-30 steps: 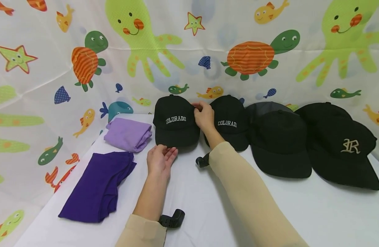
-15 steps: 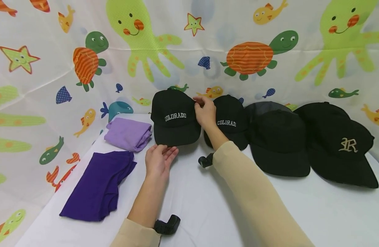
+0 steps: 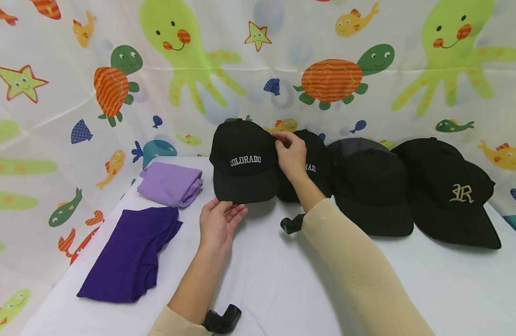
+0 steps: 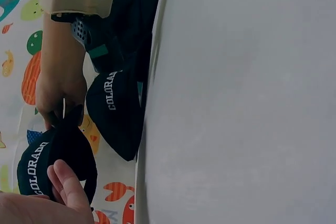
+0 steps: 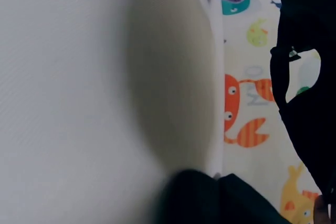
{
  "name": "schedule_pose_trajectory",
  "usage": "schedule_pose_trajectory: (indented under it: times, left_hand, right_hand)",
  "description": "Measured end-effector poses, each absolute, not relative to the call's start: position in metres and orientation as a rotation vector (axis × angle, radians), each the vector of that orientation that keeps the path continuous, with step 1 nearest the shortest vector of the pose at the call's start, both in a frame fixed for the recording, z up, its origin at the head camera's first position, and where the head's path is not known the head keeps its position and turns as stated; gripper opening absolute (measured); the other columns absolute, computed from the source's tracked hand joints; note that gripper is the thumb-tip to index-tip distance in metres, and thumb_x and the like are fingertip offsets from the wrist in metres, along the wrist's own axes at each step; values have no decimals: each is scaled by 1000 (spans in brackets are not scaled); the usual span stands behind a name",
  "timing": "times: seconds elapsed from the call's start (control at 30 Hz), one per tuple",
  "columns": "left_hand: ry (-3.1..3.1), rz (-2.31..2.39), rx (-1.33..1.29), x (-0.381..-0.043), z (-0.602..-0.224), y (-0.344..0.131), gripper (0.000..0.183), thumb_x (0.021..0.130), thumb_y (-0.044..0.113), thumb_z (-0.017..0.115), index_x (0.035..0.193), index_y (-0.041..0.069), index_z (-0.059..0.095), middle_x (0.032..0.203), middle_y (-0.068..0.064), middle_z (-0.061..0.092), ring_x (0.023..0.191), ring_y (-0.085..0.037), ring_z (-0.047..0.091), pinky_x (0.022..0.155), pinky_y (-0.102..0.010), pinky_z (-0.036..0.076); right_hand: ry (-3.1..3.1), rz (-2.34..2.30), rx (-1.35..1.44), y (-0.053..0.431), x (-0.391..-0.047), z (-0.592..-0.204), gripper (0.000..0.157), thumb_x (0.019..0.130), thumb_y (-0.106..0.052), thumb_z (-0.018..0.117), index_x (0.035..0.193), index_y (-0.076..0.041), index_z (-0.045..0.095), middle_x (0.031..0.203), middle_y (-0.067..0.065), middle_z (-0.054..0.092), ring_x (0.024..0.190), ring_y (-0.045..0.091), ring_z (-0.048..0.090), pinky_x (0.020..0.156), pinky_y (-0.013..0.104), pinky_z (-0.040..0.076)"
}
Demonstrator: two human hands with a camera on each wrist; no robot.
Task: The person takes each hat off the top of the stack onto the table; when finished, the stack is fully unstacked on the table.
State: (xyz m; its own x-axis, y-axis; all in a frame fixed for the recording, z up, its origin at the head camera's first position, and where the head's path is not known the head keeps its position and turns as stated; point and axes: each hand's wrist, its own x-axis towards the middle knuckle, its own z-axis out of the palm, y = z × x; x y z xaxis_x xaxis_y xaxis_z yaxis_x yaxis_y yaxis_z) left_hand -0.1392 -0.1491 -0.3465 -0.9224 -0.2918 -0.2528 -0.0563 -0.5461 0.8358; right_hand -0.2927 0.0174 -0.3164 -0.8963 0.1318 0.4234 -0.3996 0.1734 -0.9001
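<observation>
In the head view a black cap with white COLORADO lettering (image 3: 246, 177) is held up between both hands. My left hand (image 3: 217, 223) pinches the front edge of its brim from below, thumb on top. My right hand (image 3: 292, 156) grips the side of the crown at the upper right. Behind that hand stands a second black COLORADO cap (image 3: 306, 179), partly covered by the first cap and the hand. The left wrist view shows the held cap (image 4: 34, 169) side-on, and the strap opening at its back appears in the right wrist view (image 5: 299, 114).
A plain black cap (image 3: 371, 186) and a cap with a gold R emblem (image 3: 451, 200) stand to the right on the white table (image 3: 266, 280). Folded lilac cloth (image 3: 170, 182) and dark purple cloth (image 3: 127, 256) lie at left. A printed sea-animal curtain (image 3: 241, 46) hangs behind.
Both hands have lifted the cap and shifted it slightly right, so it now overlaps the second COLORADO cap. The head view has turned a little to the right.
</observation>
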Motion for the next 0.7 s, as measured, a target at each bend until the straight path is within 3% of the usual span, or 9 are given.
schedule_pose_trajectory:
  times: [0.27,0.53,0.7]
  left_hand:
    - [-1472,-2611,535,-129,-345,-143,45,102,2,47,143,1,29,106,-16,54,80,-19,70,87,-33,65]
    - [-1472,-2645,480,-118,-346,-132,42,101,1,48,139,2,29,101,-15,57,81,-21,71,89,-36,65]
    - [-1490,-2649,476,-112,-345,-126,41,102,2,48,138,2,30,100,-15,58,83,-22,72,89,-36,65]
  right_hand:
    - [-2082,1807,218,37,-279,-318,23,102,-5,61,122,-5,74,121,14,72,111,24,66,94,31,55]
    - [-2066,1844,158,56,-270,-318,23,102,-7,62,121,-6,75,121,13,71,102,17,62,77,22,49]
    - [-2062,1858,139,64,-265,-318,23,101,-7,63,122,-6,74,122,13,71,107,18,63,87,25,53]
